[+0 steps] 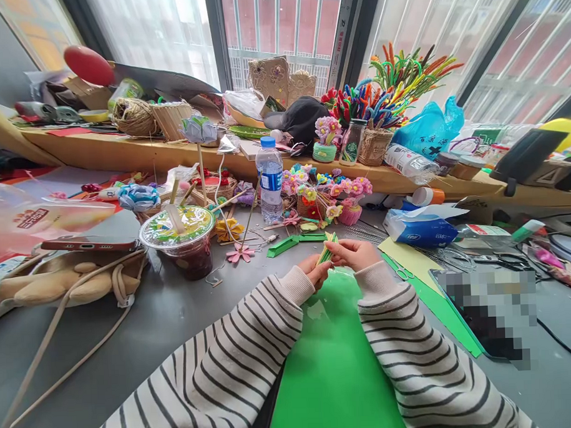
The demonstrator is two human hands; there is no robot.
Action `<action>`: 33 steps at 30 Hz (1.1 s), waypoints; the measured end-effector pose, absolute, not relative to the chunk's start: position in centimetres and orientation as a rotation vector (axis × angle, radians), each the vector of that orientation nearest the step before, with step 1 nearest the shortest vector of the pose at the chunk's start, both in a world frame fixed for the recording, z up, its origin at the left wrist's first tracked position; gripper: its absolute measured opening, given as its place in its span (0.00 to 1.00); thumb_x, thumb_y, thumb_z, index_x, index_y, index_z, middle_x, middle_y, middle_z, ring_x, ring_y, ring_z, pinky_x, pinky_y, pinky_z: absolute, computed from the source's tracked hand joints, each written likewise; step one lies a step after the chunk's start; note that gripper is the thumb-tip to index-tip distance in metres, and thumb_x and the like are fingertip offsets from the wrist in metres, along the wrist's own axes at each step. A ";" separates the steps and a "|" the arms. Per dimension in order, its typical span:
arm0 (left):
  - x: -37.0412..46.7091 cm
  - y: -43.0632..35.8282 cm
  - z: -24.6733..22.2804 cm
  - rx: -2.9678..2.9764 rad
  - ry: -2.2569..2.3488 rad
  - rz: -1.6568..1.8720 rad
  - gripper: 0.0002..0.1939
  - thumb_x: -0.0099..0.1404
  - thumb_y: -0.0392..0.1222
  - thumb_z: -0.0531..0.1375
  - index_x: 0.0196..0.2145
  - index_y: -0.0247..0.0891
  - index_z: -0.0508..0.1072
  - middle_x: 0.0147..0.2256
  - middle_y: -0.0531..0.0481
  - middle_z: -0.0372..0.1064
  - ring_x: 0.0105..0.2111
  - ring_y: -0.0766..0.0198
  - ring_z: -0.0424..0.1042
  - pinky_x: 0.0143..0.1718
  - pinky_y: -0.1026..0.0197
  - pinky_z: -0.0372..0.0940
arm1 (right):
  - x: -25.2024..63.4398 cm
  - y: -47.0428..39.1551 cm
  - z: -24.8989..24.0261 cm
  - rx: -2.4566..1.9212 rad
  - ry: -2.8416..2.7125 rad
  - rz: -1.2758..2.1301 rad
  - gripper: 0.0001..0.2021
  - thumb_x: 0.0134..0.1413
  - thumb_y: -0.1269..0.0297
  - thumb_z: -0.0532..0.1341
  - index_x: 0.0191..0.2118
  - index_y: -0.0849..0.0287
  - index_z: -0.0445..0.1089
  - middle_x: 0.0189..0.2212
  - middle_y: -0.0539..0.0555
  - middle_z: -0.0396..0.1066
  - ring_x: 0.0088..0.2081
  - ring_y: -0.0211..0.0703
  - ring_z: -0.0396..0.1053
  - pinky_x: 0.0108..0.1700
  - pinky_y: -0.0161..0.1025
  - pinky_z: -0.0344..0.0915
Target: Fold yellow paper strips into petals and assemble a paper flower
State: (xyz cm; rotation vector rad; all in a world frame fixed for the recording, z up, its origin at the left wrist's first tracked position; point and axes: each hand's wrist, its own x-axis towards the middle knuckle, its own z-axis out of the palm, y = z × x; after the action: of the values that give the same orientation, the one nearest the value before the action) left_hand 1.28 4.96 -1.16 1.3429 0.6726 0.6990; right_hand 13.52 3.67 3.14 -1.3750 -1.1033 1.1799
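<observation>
A small bundle of green and yellow strips, apparently folded paper (325,255), is pinched between both hands over a green sheet (337,362). My left hand (316,272) grips its lower end with closed fingers. On its upper part, the thumb and fingers of my right hand (357,254) are closed. The bundle stands tilted, and my fingers hide part of it. Just beyond my hands lie folded green paper strips (284,245) on the grey table. A pair of scissors (402,270) rests on green and yellow paper to the right of my right hand.
A lidded cup (181,239) and a pink paper flower (240,253) stand left of my hands. Behind are a water bottle (270,180) and crocheted flowers (313,188). To the right lie a tissue pack (421,227) and a phone (485,313). A crowded wooden ledge (180,156) runs along the windows.
</observation>
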 end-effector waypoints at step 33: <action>2.0 4.7 -0.5 1.723 1.019 0.872 0.05 0.51 0.41 0.53 0.26 0.37 0.62 0.20 0.52 0.61 0.18 0.68 0.59 0.23 0.63 0.55 | 13.0 3.7 1.7 -1.300 -1.200 1.018 0.13 0.32 0.55 0.61 0.20 0.62 0.68 0.12 0.45 0.54 0.16 0.29 0.48 0.18 0.31 0.45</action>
State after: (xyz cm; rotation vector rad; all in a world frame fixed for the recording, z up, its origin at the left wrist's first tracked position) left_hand 1.98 4.67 -0.54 1.7226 1.0187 0.8724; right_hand 12.99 3.68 1.66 -1.3003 -1.1998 1.0184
